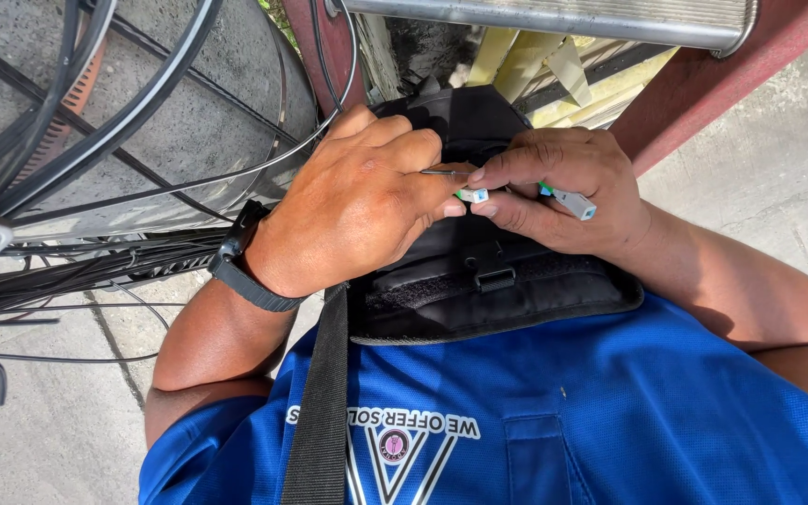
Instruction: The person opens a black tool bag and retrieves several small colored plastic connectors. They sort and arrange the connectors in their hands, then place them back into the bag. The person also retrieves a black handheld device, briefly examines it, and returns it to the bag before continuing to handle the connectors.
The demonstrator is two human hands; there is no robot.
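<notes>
Now — left hand point(353, 201) pinches thin wire point(443, 172) | right hand point(554, 192) grips white connector point(472, 194) | over black pouch point(479, 281)

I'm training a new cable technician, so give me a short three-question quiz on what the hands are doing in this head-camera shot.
1. True or false: the left hand wears a black wristband.
2. Which small piece does the right hand pinch at its fingertips: A) a white connector with a green end, B) a red screw, C) a coin?
3. What do both hands rest over, against the blue shirt?

Key: 1 true. 2 A; a second, similar connector lies across the same hand's fingers. 3 A black pouch hung on a strap.
</notes>
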